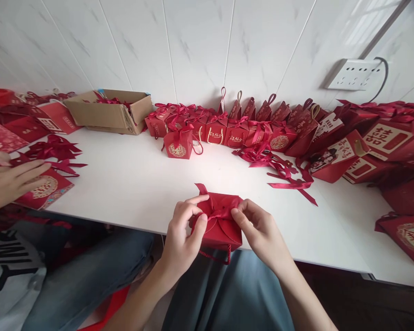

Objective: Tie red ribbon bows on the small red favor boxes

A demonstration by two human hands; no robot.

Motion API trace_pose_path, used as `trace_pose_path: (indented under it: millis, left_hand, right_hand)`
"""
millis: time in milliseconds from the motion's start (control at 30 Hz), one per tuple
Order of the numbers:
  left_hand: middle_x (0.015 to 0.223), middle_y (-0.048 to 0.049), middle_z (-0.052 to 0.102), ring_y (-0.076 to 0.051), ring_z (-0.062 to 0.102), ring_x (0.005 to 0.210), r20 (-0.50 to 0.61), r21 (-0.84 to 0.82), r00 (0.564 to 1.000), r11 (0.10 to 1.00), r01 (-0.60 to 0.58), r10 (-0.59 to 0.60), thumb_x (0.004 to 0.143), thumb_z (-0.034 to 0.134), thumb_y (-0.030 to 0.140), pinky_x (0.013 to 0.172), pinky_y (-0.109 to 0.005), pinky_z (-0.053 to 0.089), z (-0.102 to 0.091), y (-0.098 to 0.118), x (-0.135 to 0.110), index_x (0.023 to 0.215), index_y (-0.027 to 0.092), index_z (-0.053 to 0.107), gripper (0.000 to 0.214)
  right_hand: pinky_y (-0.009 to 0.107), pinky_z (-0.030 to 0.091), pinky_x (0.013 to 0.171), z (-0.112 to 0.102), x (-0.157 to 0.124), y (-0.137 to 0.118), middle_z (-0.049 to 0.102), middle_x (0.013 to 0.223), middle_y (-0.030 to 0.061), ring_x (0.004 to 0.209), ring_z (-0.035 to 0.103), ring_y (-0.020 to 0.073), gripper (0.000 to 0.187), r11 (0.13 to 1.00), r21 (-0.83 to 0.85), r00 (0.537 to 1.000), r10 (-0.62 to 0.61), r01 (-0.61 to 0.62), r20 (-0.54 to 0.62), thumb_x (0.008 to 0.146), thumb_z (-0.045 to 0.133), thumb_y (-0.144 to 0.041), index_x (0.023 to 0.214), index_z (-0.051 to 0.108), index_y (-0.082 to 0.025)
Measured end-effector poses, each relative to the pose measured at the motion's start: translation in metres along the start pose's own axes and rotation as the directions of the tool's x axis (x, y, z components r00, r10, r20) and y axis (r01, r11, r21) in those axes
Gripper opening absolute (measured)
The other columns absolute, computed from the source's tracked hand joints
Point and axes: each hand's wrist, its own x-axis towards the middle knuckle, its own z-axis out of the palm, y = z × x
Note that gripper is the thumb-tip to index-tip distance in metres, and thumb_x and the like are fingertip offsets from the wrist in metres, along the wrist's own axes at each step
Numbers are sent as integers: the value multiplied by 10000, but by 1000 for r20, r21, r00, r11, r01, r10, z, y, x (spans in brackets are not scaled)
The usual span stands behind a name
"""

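A red gift box with a twisted cord handle sits at the table's front edge, right before me. Across its folded top flaps runs a red satin ribbon, crossed or knotted in the middle. My left hand pinches the ribbon at the left between thumb and fingers. At the right side, my right hand pinches the ribbon too. One ribbon end sticks up behind the box's left back corner. Loose red ribbons lie on the table to the right.
Finished-looking red boxes line the wall, with one box standing in front. A cardboard carton stands back left. Red boxes pile up at the right. At the left, a co-worker's hands rest over a red box.
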Motion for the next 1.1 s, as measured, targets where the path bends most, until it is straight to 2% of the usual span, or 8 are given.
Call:
trace_pose_path:
  millis: [100,233,367,467,600,867,967,1100]
  left_hand:
    - [1233,-45,587,-184,551,886,15,-83,994,990,112,-111,897,443,289,755,-303,426,-1,1,-1,726,206,486,195]
    - [1220,-31,597,-134,508,685,2,-120,990,983,140,-140,889,454,289,656,-290,408,-1,1,0,693,200,474,216]
    - [1227,-30,596,-109,498,616,-2,-156,983,971,179,-182,877,463,294,562,-271,383,-1,3,2,667,192,467,233]
    - [1213,-31,601,-119,529,663,-15,-179,982,967,181,-187,874,455,288,568,-265,388,-1,3,3,650,190,452,244]
    - [1160,-30,613,-166,562,836,-40,-180,986,971,155,-165,871,448,275,617,-267,402,0,2,4,630,193,438,255]
    - [1060,-44,557,-220,490,1110,-165,-149,977,982,113,-137,866,442,246,708,-266,415,5,-3,2,608,199,442,262]
    - [1038,-43,539,-216,493,1085,-89,-131,985,982,138,-150,863,448,247,677,-256,414,1,-2,1,626,199,457,242]
    - [1060,-38,537,-194,523,1022,11,-137,990,981,139,-139,857,455,237,666,-242,425,-6,2,3,636,193,465,225]
  right_hand:
    - [233,359,534,-3,0,6,481,666,-8,603,422,126,344,988,153,998,-39,33,42,882,530,-482,701,470,-195]
    - [233,317,511,-7,1,10,435,633,-24,558,350,109,352,967,253,997,-28,11,66,856,574,-481,685,474,-190]
    - [238,299,506,-9,2,14,383,612,-33,546,309,108,375,959,283,997,-7,-15,76,850,573,-500,671,455,-193]
    - [247,304,512,-10,3,19,372,612,-31,548,310,110,383,950,313,996,-5,-23,89,854,566,-503,665,442,-195]
    - [262,320,524,-11,5,27,382,620,-24,559,336,121,373,931,364,995,-8,-29,101,852,572,-498,676,427,-203]
    - [267,314,535,-12,6,38,379,577,-31,546,348,130,379,884,467,989,-58,-12,134,842,576,-490,648,418,-206]
    - [276,331,573,-22,5,38,446,618,-14,588,395,139,356,927,374,992,-62,15,113,856,577,-479,669,463,-198]
    - [278,368,609,-37,15,15,483,680,-5,661,457,156,341,979,93,976,-170,183,-138,871,532,-505,707,502,-207]
